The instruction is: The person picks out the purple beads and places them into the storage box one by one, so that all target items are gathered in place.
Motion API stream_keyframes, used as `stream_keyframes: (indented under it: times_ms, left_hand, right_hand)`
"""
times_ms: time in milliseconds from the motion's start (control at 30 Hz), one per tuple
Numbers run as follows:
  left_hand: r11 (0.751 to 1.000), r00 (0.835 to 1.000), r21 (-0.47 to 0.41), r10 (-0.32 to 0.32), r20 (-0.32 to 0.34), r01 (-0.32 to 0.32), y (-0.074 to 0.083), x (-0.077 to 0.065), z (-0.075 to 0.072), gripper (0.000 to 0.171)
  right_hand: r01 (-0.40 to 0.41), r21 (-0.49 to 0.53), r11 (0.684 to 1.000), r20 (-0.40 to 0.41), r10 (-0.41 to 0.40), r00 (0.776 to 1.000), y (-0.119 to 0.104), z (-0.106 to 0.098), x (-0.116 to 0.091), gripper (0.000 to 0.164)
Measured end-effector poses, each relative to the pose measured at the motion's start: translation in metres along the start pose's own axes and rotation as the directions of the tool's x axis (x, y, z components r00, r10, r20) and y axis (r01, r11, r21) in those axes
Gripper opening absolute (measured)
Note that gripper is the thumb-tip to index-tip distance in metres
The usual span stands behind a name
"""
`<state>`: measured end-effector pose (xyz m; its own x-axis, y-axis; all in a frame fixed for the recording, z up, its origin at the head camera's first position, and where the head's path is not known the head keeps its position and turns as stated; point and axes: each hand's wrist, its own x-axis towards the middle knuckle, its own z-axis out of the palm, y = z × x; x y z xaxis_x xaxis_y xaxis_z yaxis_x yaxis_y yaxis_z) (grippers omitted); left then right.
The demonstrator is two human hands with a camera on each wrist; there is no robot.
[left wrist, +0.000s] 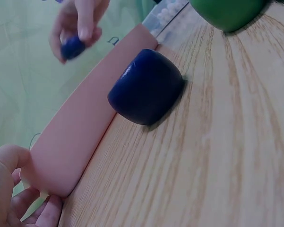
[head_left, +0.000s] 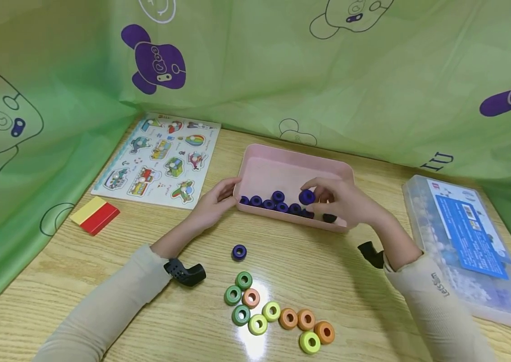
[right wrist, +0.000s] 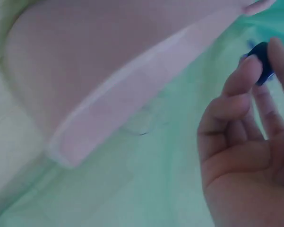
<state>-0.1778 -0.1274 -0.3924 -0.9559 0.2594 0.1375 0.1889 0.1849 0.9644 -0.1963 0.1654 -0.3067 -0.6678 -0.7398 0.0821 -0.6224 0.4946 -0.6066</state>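
A pink tray stands on the wooden table, with several dark blue ring beads gathered along its front wall. My left hand grips the tray's front left corner, thumb and fingers on either side of the wall in the left wrist view. Over the tray's right half, my right hand pinches one dark blue bead between thumb and fingertips. That bead also shows in the right wrist view. Another dark blue bead lies on the table in front of the tray.
Green beads, yellow-green beads and orange beads lie nearer the front. A picture puzzle board and a yellow-and-red piece are at left. At right sits a clear plastic case. Green printed cloth hangs behind.
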Motion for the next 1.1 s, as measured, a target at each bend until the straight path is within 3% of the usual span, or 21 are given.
stream_keyframes:
  times_ms: [200, 400, 533, 667, 833, 1100]
  left_hand:
    - [1.000, 1.000, -0.009, 0.007, -0.006, -0.007, 0.000, -0.001, 0.000, 0.041]
    - [1.000, 1.000, -0.011, 0.001, -0.012, -0.001, 0.000, 0.000, 0.000, 0.041]
    - [1.000, 1.000, -0.012, -0.002, -0.001, 0.002, 0.001, -0.001, -0.001, 0.042]
    - [0.999, 1.000, -0.033, -0.011, 0.007, 0.011, 0.013, -0.005, -0.001, 0.043]
    - [0.999, 1.000, -0.038, -0.015, 0.004, 0.015, 0.028, -0.010, 0.000, 0.042]
    - [0.999, 1.000, -0.026, -0.019, -0.003, 0.019, 0.031, -0.011, 0.001, 0.042]
  right_hand:
    - [-0.043, -0.069, 0.997, 0.011, 0.043, 0.999, 0.030, -0.005, 0.010, 0.036]
    - [-0.113, -0.105, 0.988, 0.061, 0.120, 0.991, 0.044, 0.003, 0.018, 0.036]
    - [-0.134, -0.119, 0.984, 0.114, 0.148, 0.982, 0.047, 0.007, 0.021, 0.035]
    - [-0.151, -0.104, 0.983, 0.151, 0.165, 0.975, 0.046, 0.010, 0.023, 0.037]
    - [-0.151, -0.094, 0.984, 0.145, 0.164, 0.976, 0.042, 0.012, 0.022, 0.038]
    - [-0.132, -0.086, 0.987, 0.143, 0.143, 0.979, 0.042, 0.014, 0.021, 0.041]
